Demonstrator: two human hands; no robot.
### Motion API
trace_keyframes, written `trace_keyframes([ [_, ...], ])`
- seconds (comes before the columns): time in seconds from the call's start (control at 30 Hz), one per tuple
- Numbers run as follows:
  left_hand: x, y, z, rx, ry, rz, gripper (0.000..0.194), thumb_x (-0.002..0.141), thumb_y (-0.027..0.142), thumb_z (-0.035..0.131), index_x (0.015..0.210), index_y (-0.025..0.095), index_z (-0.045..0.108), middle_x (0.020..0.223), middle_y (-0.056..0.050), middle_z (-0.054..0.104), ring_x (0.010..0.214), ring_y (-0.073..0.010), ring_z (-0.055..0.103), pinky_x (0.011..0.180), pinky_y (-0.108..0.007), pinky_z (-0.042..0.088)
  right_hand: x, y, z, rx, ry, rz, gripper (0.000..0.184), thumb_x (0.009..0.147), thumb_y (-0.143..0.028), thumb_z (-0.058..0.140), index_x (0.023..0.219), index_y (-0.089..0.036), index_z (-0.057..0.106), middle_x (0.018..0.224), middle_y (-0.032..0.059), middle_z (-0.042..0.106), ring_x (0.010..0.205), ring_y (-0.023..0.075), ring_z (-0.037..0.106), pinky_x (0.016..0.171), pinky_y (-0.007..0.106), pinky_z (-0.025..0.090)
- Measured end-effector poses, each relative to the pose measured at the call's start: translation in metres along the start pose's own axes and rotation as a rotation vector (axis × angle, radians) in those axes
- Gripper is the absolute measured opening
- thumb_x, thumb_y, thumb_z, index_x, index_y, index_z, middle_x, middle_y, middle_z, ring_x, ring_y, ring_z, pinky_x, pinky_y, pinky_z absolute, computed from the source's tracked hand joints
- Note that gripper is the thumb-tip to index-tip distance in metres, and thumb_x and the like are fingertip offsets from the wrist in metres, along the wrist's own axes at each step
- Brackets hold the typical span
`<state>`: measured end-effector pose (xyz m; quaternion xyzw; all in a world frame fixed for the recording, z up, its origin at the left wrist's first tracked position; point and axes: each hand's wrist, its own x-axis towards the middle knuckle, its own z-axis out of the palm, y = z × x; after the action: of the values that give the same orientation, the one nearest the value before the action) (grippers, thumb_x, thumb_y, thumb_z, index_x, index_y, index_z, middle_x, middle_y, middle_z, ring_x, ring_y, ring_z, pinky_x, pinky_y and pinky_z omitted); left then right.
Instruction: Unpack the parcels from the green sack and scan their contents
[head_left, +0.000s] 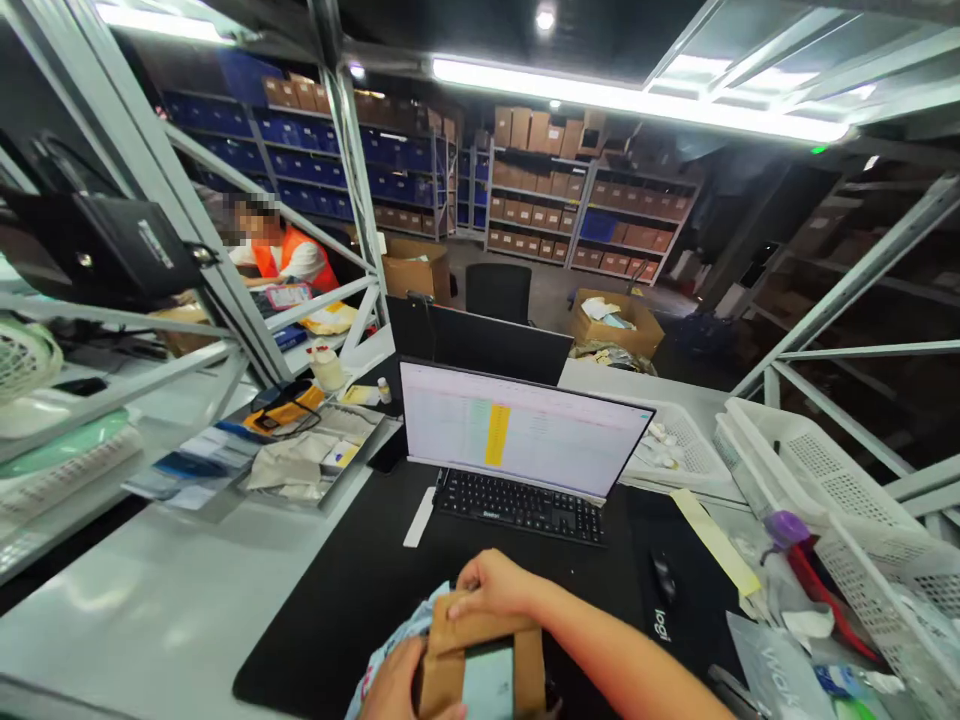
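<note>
A small brown cardboard box [529,672] is at the bottom centre, over the black desk mat [330,600]. Inside its opening shows a pale blue, flat-faced item [487,684]. My left hand [396,685] wraps around the box's left side, partly cut off by the frame's lower edge. Across the top, my right hand [499,585] has its fingers closed on a cardboard flap. A crumpled light blue printed bag [411,630] lies against the box's left side, partly hidden behind my left hand.
Ahead stand a monitor [525,430] and a black keyboard [517,507]. A mouse [663,577] lies at right, near white plastic baskets [832,480]. Papers and a grey tray [300,470] are at left. Beyond the frame posts, a person in an orange vest [289,258] sits.
</note>
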<state>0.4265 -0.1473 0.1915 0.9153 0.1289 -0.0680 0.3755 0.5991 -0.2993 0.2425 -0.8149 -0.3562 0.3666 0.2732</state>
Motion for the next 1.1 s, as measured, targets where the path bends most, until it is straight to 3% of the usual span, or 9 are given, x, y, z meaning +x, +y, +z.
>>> trace_keyframes([
  [0.1, 0.006, 0.008, -0.008, 0.037, 0.005, -0.175, 0.051, 0.067, 0.044, 0.073, 0.111, 0.019, 0.064, 0.120, -0.013, 0.068, 0.119, -0.0346, 0.063, 0.104, -0.044, 0.049, 0.017, -0.002, 0.032, -0.223, 0.283, -0.049, 0.033, 0.085, -0.048, 0.075, 0.102, -0.019, 0.075, 0.086, 0.0019, 0.071, 0.079, 0.0184, 0.062, 0.073, 0.028, 0.046],
  [0.23, 0.003, 0.001, -0.020, 0.086, -0.028, -0.237, 0.053, 0.067, 0.036, 0.072, 0.112, 0.013, 0.059, 0.123, -0.018, 0.064, 0.117, -0.0338, 0.064, 0.102, -0.042, 0.049, 0.017, -0.013, 0.067, -0.389, 0.549, -0.367, 0.036, 0.094, -0.037, 0.067, 0.126, -0.020, 0.064, 0.123, 0.0111, 0.066, 0.111, 0.0246, 0.060, 0.096, 0.039, 0.048],
  [0.3, -0.005, -0.006, -0.024, 0.077, -0.033, -0.249, 0.057, 0.066, 0.030, 0.071, 0.118, 0.012, 0.056, 0.125, -0.019, 0.062, 0.119, -0.0327, 0.063, 0.102, -0.040, 0.049, 0.007, -0.017, 0.078, -0.531, 0.547, -0.586, 0.020, 0.098, -0.026, 0.058, 0.116, -0.022, 0.067, 0.123, 0.0098, 0.065, 0.114, 0.0233, 0.056, 0.099, 0.041, 0.045],
  [0.4, -0.013, -0.016, -0.029, 0.062, -0.030, -0.315, 0.062, 0.064, 0.025, 0.070, 0.121, 0.006, 0.054, 0.128, -0.023, 0.060, 0.122, -0.0338, 0.062, 0.104, -0.039, 0.048, -0.016, -0.014, 0.089, -0.745, 0.278, -0.774, 0.020, 0.100, -0.017, 0.050, 0.090, -0.020, 0.068, 0.091, 0.0043, 0.065, 0.091, 0.0190, 0.056, 0.084, 0.035, 0.045],
  [0.5, -0.013, -0.027, -0.038, -0.025, -0.011, -0.294, 0.059, 0.061, 0.021, 0.067, 0.117, 0.007, 0.059, 0.126, -0.022, 0.064, 0.120, -0.0334, 0.063, 0.105, -0.040, 0.048, -0.041, -0.006, 0.095, -0.830, 0.116, -0.710, 0.015, 0.095, -0.032, 0.063, 0.090, -0.018, 0.067, 0.086, 0.0040, 0.060, 0.086, 0.0203, 0.054, 0.081, 0.035, 0.045],
  [0.63, -0.006, -0.047, -0.055, -0.334, 0.040, -0.215, 0.056, 0.062, 0.020, 0.054, 0.116, 0.013, 0.066, 0.118, -0.012, 0.073, 0.112, -0.0284, 0.068, 0.099, -0.038, 0.053, -0.063, 0.001, 0.088, -0.829, 0.121, -0.606, 0.036, 0.084, -0.052, 0.074, 0.091, -0.018, 0.069, 0.087, 0.0051, 0.060, 0.092, 0.0235, 0.053, 0.094, 0.038, 0.042],
  [0.83, -0.010, -0.074, -0.070, -0.333, 0.154, -0.307, 0.038, 0.070, 0.034, 0.055, 0.097, 0.015, 0.073, 0.098, -0.009, 0.078, 0.095, -0.0291, 0.071, 0.089, -0.039, 0.056, -0.097, 0.016, 0.053, -0.656, 0.253, -0.417, 0.022, 0.094, -0.035, 0.065, 0.079, -0.019, 0.068, 0.083, 0.0045, 0.063, 0.090, 0.0211, 0.055, 0.089, 0.036, 0.041],
  [0.97, -0.022, -0.083, -0.052, -0.361, 0.157, -0.307, 0.045, 0.084, 0.041, 0.050, 0.113, 0.012, 0.068, 0.115, -0.012, 0.074, 0.105, -0.0263, 0.069, 0.093, -0.036, 0.055, -0.116, 0.042, 0.047, -0.557, 0.242, -0.233, 0.005, 0.090, -0.025, 0.070, 0.090, -0.020, 0.070, 0.092, 0.0052, 0.066, 0.093, 0.0217, 0.057, 0.089, 0.037, 0.041],
  [1.1, -0.036, -0.080, -0.041, -0.316, 0.234, -0.318, 0.054, 0.089, 0.036, 0.050, 0.138, 0.011, 0.053, 0.130, -0.017, 0.064, 0.110, -0.0268, 0.066, 0.098, -0.042, 0.054, -0.115, 0.045, 0.052, -0.564, 0.179, -0.151, 0.022, 0.085, -0.020, 0.075, 0.106, -0.020, 0.072, 0.099, 0.0064, 0.070, 0.096, 0.0240, 0.060, 0.090, 0.037, 0.043],
])
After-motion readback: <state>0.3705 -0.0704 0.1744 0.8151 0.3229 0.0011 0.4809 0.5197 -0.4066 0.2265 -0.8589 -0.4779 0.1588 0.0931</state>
